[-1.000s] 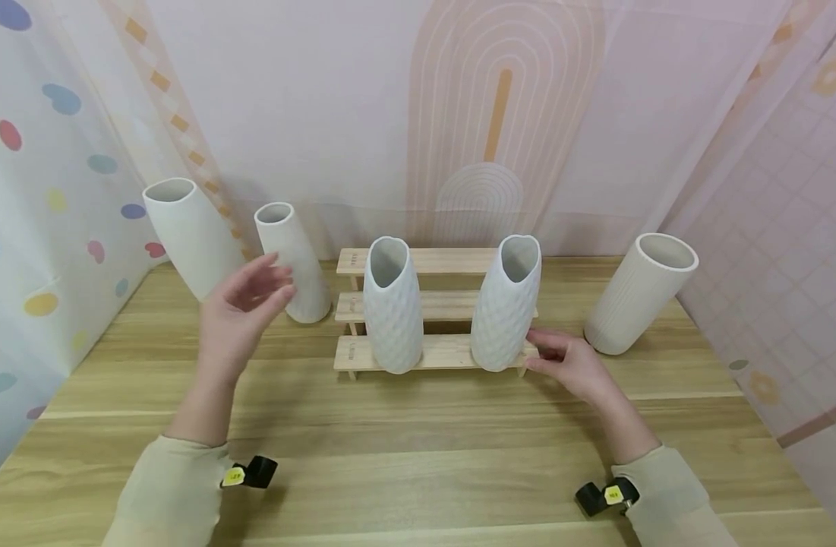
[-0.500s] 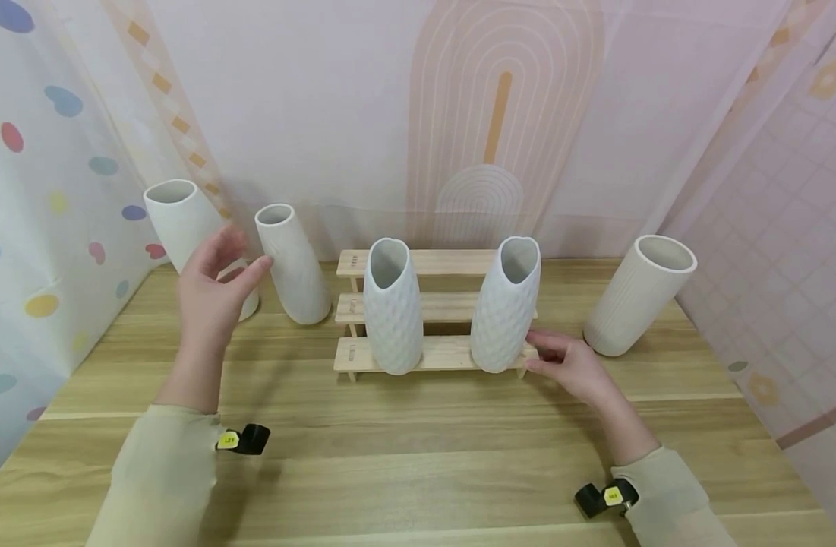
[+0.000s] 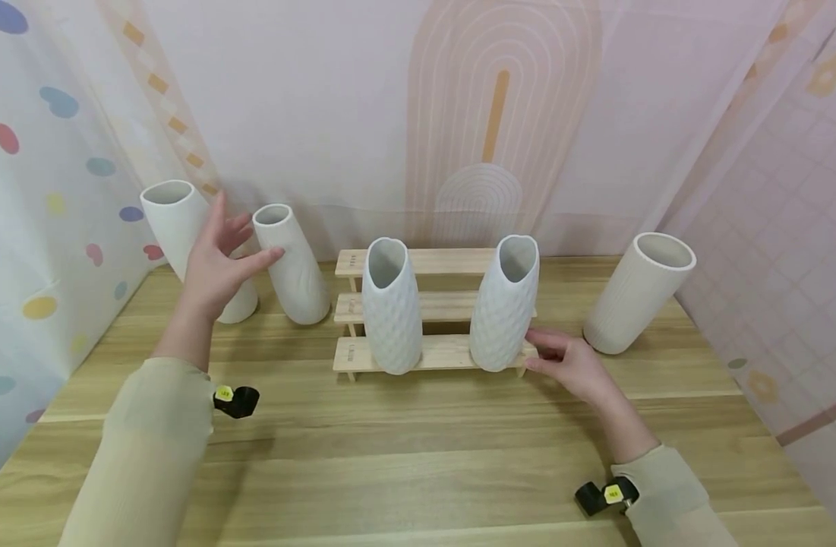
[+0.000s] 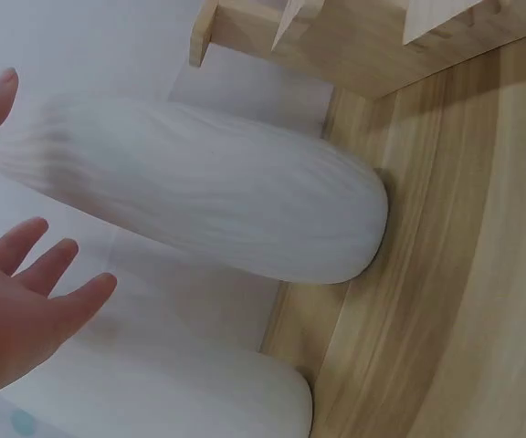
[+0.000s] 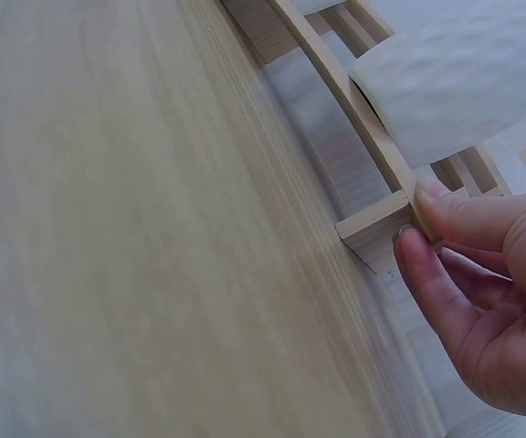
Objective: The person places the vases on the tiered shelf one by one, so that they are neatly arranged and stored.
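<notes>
My left hand point(image 3: 216, 262) is raised before a slim white textured vase point(image 3: 300, 281), thumb and fingers spread apart. The left wrist view shows that vase point(image 4: 236, 192) upright on the table with the fingers near its top; whether the thumb touches it I cannot tell. My right hand point(image 3: 571, 365) pinches the right end of the lowest board of a stepped wooden stand point(image 3: 448, 349). In the right wrist view the thumb lies on top of the board point(image 5: 373, 137) and a finger is under it. Two white dimpled vases point(image 3: 393, 327) stand on that lowest step.
A wide smooth white vase point(image 3: 175, 228) stands at the far left, partly behind my left hand. To the right of the stand is a ribbed white vase point(image 3: 632, 304). Patterned curtains point(image 3: 308, 99) hang behind and beside the wooden table point(image 3: 418, 463).
My left hand first moves left off the slim vase, then forward and a little right to its rim, fingers spreading. The right hand keeps its place on the stand.
</notes>
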### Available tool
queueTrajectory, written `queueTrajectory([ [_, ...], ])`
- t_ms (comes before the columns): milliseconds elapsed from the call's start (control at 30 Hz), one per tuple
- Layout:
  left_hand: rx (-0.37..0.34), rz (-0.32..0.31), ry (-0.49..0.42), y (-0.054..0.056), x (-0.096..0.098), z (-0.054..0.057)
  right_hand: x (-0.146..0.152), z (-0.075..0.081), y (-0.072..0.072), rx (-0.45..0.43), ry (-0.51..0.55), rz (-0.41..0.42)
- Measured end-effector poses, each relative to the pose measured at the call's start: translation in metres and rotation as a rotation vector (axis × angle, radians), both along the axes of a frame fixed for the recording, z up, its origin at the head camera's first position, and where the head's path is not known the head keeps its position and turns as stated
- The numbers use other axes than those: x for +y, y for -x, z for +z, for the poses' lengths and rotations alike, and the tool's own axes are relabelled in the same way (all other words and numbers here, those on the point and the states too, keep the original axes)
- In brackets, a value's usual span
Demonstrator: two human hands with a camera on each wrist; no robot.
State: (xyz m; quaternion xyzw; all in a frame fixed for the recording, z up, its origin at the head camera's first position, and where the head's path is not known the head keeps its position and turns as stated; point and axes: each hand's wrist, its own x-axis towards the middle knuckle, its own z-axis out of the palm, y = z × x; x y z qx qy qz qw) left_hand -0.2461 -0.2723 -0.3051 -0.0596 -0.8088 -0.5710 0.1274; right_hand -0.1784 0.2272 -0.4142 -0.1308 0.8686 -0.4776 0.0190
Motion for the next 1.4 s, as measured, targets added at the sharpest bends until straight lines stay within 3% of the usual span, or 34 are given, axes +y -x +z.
queueTrajectory([
  [267,0.022,-0.059,-0.020,0.012,0.003,0.000,0.000,0.002,-0.001,-0.008,0.002,0.003],
  [600,0.006,-0.027,-0.104,0.014,0.010,-0.004,0.000,0.002,-0.001,-0.011,0.002,0.003],
  [1400,0.024,0.111,0.096,-0.004,0.014,0.000,-0.004,0.004,-0.001,-0.002,-0.002,-0.012],
])
